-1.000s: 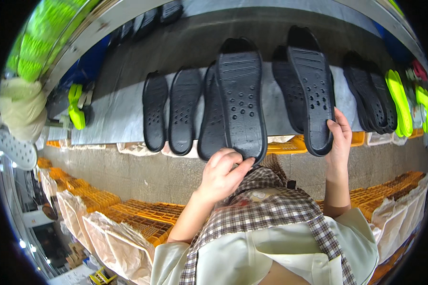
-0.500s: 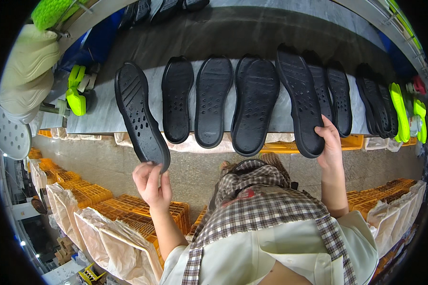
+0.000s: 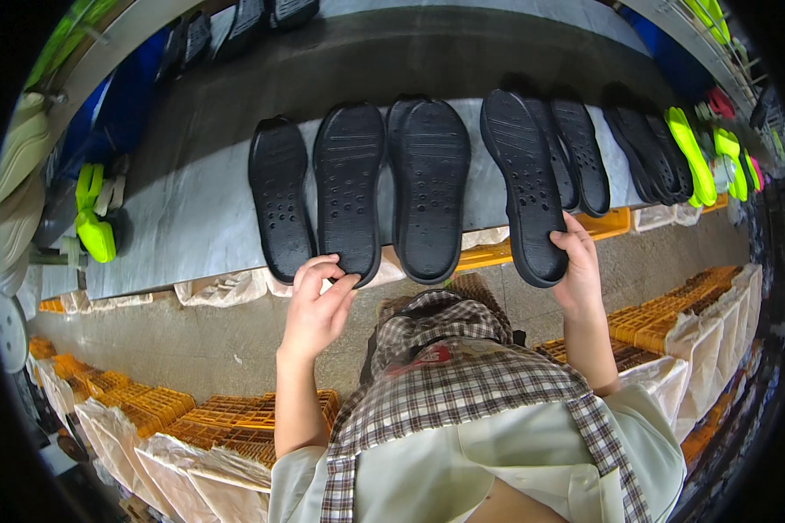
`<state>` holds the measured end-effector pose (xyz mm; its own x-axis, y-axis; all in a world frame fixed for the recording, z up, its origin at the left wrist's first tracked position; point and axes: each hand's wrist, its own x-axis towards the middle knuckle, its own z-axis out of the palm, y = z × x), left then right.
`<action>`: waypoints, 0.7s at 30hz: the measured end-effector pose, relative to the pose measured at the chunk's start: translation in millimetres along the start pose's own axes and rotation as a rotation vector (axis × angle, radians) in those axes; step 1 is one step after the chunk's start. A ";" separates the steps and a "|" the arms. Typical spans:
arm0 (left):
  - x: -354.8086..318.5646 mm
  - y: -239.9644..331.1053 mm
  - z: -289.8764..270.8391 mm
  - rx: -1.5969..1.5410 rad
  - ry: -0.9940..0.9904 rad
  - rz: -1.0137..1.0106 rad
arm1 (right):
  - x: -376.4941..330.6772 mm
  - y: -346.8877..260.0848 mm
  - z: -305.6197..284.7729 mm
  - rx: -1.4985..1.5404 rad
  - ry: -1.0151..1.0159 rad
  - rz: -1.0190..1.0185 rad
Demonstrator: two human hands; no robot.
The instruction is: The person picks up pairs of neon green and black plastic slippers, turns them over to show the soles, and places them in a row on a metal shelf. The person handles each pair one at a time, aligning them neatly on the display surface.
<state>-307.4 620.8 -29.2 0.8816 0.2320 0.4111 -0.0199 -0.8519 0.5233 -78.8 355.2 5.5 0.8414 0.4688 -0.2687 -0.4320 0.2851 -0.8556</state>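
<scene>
A worker in a plaid scarf and pale jacket lines up black shoe soles at the near edge of a long grey surface (image 3: 192, 235). The left hand (image 3: 316, 309) pinches the heel end of one black sole (image 3: 349, 187), thumb and fingers pressed on its overhanging tip; the right hand (image 3: 578, 270) holds a perforated sole (image 3: 525, 187) by its heel edge, its grip closed around the rim. Judging by the even row, the step in hand is squaring each piece; the next move seems to call for a light push to level the heels. Between them lie a wide sole (image 3: 432, 187) and, further left, a narrower one (image 3: 279, 200). Beyond, neon-green soles (image 3: 691, 152) rest at the far right, with orange crates (image 3: 227, 418) on the floor below.
</scene>
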 end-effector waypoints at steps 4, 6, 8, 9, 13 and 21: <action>6.6 1.6 -2.0 0.102 -0.092 -0.022 | -2.5 2.3 -9.0 -0.004 0.060 0.005; 10.4 8.9 -5.9 0.211 -0.095 -0.015 | -2.7 1.6 -11.7 -0.005 0.043 -0.009; 17.9 20.2 -5.9 0.163 -0.070 -0.024 | -2.0 0.1 -12.8 0.001 0.042 -0.006; 22.2 27.5 -3.7 0.143 -0.055 -0.030 | -1.5 -0.7 -12.9 0.006 0.045 0.002; 46.0 56.2 22.4 0.214 -0.166 0.041 | 0.5 -3.2 -13.4 0.016 0.039 0.015; 56.4 63.1 6.1 -0.068 0.210 -0.150 | 3.5 -5.9 -26.6 -0.008 0.021 -0.005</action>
<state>-256.1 577.3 22.4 0.7599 0.4518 0.4675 0.0656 -0.7687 0.6363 -64.7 332.9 -2.2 0.8502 0.4498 -0.2735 -0.4252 0.2805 -0.8605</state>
